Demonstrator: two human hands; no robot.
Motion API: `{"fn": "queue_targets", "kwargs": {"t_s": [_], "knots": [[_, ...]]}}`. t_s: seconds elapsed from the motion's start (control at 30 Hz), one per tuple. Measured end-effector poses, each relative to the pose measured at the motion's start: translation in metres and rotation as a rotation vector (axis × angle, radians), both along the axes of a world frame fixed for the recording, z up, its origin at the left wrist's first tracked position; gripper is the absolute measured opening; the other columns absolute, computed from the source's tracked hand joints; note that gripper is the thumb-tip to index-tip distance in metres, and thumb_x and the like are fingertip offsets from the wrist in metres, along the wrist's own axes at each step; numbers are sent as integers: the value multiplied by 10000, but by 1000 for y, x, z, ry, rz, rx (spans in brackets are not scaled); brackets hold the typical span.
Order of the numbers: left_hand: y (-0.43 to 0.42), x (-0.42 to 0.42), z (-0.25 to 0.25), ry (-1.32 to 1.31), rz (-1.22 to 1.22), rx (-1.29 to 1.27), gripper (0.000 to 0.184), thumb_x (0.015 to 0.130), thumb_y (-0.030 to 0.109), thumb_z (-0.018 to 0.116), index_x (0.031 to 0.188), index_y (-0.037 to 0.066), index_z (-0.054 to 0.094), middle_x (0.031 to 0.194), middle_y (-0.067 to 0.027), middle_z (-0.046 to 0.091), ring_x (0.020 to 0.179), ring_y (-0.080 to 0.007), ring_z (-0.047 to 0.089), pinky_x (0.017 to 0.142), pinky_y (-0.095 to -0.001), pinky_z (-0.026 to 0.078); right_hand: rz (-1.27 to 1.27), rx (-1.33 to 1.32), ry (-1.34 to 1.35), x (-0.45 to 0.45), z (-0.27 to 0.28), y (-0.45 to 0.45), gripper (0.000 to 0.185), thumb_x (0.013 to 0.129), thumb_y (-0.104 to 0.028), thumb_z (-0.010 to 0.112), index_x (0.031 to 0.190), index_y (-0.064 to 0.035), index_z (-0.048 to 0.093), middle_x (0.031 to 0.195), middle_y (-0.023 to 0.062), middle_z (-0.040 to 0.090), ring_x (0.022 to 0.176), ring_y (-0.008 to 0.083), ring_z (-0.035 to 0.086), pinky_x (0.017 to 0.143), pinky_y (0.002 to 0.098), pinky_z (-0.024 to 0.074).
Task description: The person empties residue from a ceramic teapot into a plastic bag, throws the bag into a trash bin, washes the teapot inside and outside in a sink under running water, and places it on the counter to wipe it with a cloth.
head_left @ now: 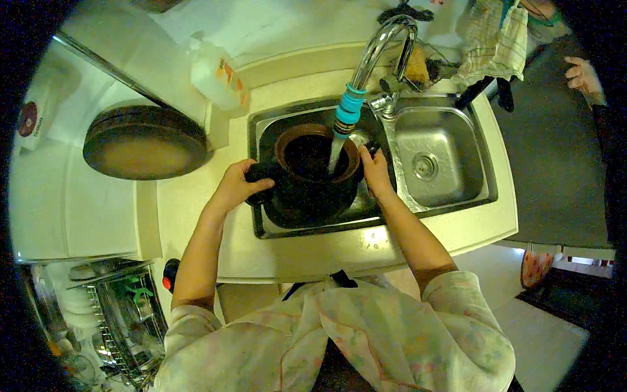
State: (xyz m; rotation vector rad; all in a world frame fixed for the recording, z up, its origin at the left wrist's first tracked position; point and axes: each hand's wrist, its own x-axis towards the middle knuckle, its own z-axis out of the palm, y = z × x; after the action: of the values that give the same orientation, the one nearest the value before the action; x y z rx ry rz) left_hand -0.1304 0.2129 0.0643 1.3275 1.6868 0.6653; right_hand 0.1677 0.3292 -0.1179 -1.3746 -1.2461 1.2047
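A dark clay pot [313,199] with a brown rim is held over the larger left basin of the steel sink [269,225]. My left hand [238,186] grips its long dark handle on the left side. On the other side, my right hand [375,171] is closed around a smaller black handle. Water runs from the chrome faucet [385,39], through its turquoise nozzle [349,108], into the pot's open mouth. The pot's inside is dark, so how much water it holds cannot be made out.
A white bottle [219,78] stands behind the sink at left. A round dark pan [144,144] leans beside the counter. The smaller basin [441,157] lies to the right. Cloths [493,46] hang at the back right. Another person's hand [583,78] shows at the far right. Dishes [75,304] fill a rack lower left.
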Motion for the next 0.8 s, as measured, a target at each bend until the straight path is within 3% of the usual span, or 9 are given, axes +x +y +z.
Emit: {"fn": "queue_targets", "kwargs": {"t_s": [0.13,0.23,0.33,0.4,0.53,0.6,0.67,0.73,0.8], "knots": [[-5,-2,-8,-45,12,-73,332,704,143,812,946,26,617,793,-44,655,714,-130,604,669,-276,502,-36,66,32,3,15,-8,237,940,-240,562,1069,-42,559,941,37,619,838,132,549,766,271,444],[-6,-4,-18,150,-104,24,339,707,113,809,965,25,608,858,-48,666,801,-139,612,733,-279,504,-39,180,79,4,34,-16,173,949,-208,547,1027,-54,558,951,36,618,845,124,553,763,265,447],[-7,1,-23,-22,-88,83,327,714,65,795,974,17,604,906,-53,668,860,-138,606,780,-282,495,-10,119,172,8,54,-25,133,956,-178,536,1015,-59,540,989,43,622,880,128,558,784,264,451],[-9,-6,-34,-41,-81,90,323,716,40,786,979,12,602,914,-62,668,856,-140,607,784,-287,496,2,102,244,6,69,-36,134,956,-169,536,1027,-56,531,1007,49,625,911,133,560,810,268,449],[-2,-23,-53,-123,-70,171,326,714,40,790,979,27,601,901,-60,664,838,-140,601,780,-287,493,51,254,73,-5,65,-26,134,947,-140,552,1041,-50,525,1034,62,627,975,147,553,885,287,427],[12,-20,-63,-61,-117,332,332,713,50,794,981,37,597,890,-55,660,826,-150,597,775,-291,492,14,313,134,-2,63,-15,155,943,-147,563,1058,-44,549,1042,62,626,973,149,553,888,295,427],[21,-9,-68,-3,-138,417,336,713,62,797,981,45,595,880,-53,653,818,-162,594,771,-295,490,19,295,22,16,69,-12,160,948,-160,558,1064,-50,560,1055,61,628,977,153,557,893,297,430],[21,3,-73,49,-140,412,337,712,75,800,978,51,594,869,-54,644,812,-177,591,767,-300,488,-17,109,130,27,97,-25,182,951,-184,556,1079,-54,552,1067,70,629,986,158,564,904,306,435],[19,3,-87,-244,-113,324,342,705,89,810,962,49,588,898,-52,645,844,-163,592,779,-300,489,-54,102,96,41,90,-34,190,954,-188,553,1082,-49,538,1071,80,627,989,163,567,911,313,436]]}}
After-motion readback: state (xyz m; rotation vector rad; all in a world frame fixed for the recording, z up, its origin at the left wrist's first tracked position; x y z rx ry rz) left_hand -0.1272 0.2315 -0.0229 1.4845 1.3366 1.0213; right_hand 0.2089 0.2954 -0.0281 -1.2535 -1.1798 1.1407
